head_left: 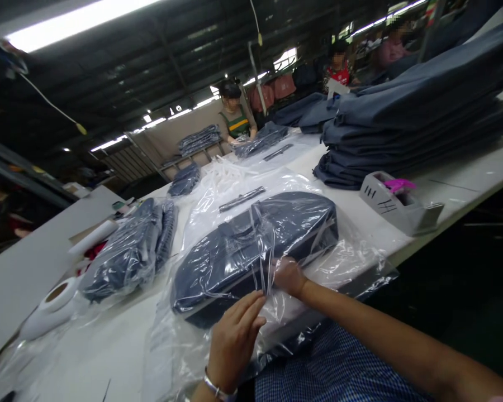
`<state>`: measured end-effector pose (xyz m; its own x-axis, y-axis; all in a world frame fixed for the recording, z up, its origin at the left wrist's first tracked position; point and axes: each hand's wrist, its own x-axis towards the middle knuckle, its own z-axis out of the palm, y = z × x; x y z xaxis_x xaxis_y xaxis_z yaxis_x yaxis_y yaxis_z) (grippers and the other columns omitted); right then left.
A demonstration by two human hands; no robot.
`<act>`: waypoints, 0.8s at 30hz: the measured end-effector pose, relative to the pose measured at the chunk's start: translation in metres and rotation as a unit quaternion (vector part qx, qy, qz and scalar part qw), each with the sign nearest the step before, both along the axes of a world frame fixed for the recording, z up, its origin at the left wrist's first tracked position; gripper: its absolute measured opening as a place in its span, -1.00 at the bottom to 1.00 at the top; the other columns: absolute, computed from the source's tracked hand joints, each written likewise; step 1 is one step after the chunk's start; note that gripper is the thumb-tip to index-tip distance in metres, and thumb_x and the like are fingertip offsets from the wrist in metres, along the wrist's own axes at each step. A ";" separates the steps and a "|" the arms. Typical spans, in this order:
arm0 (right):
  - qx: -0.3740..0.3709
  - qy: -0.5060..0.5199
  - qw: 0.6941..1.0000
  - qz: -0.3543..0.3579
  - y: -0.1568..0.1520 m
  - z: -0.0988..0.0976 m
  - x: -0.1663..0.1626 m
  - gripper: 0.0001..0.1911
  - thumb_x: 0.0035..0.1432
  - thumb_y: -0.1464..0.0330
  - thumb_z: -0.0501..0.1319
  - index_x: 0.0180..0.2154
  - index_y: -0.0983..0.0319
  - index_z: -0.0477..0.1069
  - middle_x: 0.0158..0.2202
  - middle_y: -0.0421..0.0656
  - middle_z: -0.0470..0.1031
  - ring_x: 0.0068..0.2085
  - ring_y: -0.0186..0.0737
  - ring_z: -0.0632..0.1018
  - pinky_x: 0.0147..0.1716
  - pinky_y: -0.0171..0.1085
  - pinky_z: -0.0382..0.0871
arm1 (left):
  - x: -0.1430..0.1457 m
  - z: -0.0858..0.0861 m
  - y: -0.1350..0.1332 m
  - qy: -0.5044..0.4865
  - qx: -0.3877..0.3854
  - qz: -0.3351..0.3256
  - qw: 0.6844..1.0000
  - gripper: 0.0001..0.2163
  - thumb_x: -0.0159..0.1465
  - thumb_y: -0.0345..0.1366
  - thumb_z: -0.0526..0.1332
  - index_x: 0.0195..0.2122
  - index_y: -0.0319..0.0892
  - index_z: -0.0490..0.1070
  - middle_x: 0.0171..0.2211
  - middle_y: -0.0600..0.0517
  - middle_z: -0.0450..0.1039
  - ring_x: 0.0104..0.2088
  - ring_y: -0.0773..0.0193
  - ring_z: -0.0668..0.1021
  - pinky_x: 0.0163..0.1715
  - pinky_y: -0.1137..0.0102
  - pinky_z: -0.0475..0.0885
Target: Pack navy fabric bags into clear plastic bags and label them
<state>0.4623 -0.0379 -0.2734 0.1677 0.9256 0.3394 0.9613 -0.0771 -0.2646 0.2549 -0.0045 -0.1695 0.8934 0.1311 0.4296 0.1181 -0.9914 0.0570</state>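
A folded dark blue garment [251, 245] lies on the white table [109, 340] inside a clear plastic bag [218, 223]. My left hand [235, 340], with a metal bracelet on the wrist, rests flat on the bag's near edge, fingers stretched out and together. My right hand [289, 276] is closed, pinching a fold of the clear plastic at the garment's near side. Both hands touch the bag, close to each other.
Bagged dark garments [129, 251] lie to the left, beside a white tape roll [58, 296]. A grey tape dispenser [398, 204] stands at the right edge, behind it a tall stack of folded dark garments [414, 123]. Several other people work farther along the table.
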 end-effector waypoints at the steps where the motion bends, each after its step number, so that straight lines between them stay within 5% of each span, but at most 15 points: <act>1: 0.002 0.006 1.000 -0.006 -0.001 -0.001 -0.002 -0.78 0.22 0.52 0.09 -0.28 0.31 0.53 -0.35 -0.01 0.56 -0.31 -0.16 0.55 -0.26 -0.26 0.38 | -0.001 -0.005 -0.001 -0.001 -0.006 0.002 1.000 -0.71 0.39 -0.21 0.05 0.05 -0.11 0.42 0.02 0.01 0.54 0.00 0.27 0.57 -0.02 0.38 0.53; 6: 0.015 0.039 0.999 -0.009 -0.012 -0.010 -0.008 -0.72 0.20 0.55 0.08 -0.16 0.30 0.53 -0.28 -0.02 0.57 -0.27 -0.18 0.57 -0.20 -0.28 0.45 | -0.001 -0.014 0.001 0.043 -0.045 -0.002 0.998 -0.71 0.39 -0.22 0.05 0.07 -0.09 0.42 0.02 0.00 0.54 -0.01 0.26 0.58 -0.04 0.38 0.53; 9: 0.041 0.086 0.995 0.019 -0.015 -0.013 -0.008 -0.54 0.15 0.56 0.09 0.07 0.24 0.43 -0.06 -0.01 0.53 -0.14 -0.16 0.57 -0.09 -0.24 0.46 | 0.002 0.004 0.011 0.072 -0.092 -0.015 0.993 -0.72 0.39 -0.21 0.07 0.06 -0.08 0.42 -0.11 0.03 0.60 -0.21 0.31 0.64 -0.22 0.47 0.55; 11: 0.054 0.119 0.991 0.033 -0.015 -0.014 -0.006 -0.45 0.12 0.57 0.09 0.15 0.22 0.38 -0.01 -0.01 0.51 -0.05 -0.12 0.55 -0.03 -0.21 0.45 | 0.009 0.021 0.024 -0.002 -0.093 0.016 0.995 -0.75 0.38 -0.22 0.09 -0.01 -0.11 0.45 -0.21 0.02 0.62 -0.29 0.33 0.64 -0.27 0.48 0.53; 14: 0.047 0.139 0.988 0.038 -0.016 -0.012 -0.004 -0.41 0.10 0.59 0.07 0.17 0.21 0.36 -0.02 -0.01 0.52 -0.02 -0.12 0.54 -0.02 -0.21 0.44 | 0.027 0.041 0.054 -0.113 -0.047 0.106 0.987 -0.80 0.37 -0.26 0.11 -0.07 -0.09 0.49 -0.20 0.02 0.61 -0.23 0.29 0.63 -0.20 0.43 0.50; 16: 0.045 0.134 0.989 0.038 -0.018 -0.010 -0.003 -0.40 0.09 0.59 0.07 0.17 0.19 0.36 0.02 -0.02 0.51 -0.01 -0.13 0.54 -0.01 -0.22 0.44 | 0.043 0.040 0.076 -0.076 -0.024 0.122 0.989 -0.76 0.36 -0.23 0.12 0.01 -0.04 0.46 -0.04 0.02 0.56 -0.06 0.24 0.59 -0.07 0.35 0.49; 20: 0.032 0.083 0.996 0.018 -0.020 -0.010 -0.005 -0.55 0.16 0.52 0.13 0.08 0.18 0.44 -0.02 -0.05 0.54 -0.04 -0.09 0.54 0.06 -0.13 0.36 | 0.061 0.001 0.099 0.078 -0.006 0.107 0.991 -0.58 0.39 -0.17 0.03 0.27 -0.05 0.19 0.28 -0.05 0.25 0.29 0.10 0.29 0.22 0.07 0.29; 24: -0.043 0.035 0.998 -0.002 -0.019 -0.014 -0.008 -0.79 0.19 0.49 0.15 -0.26 0.27 0.57 -0.34 -0.05 0.59 -0.25 -0.10 0.57 -0.11 -0.16 0.40 | 0.057 -0.056 0.088 0.126 0.022 0.123 0.984 -0.51 0.42 -0.17 -0.06 0.37 -0.04 -0.04 0.39 -0.08 -0.02 0.37 0.07 0.09 0.28 -0.01 0.17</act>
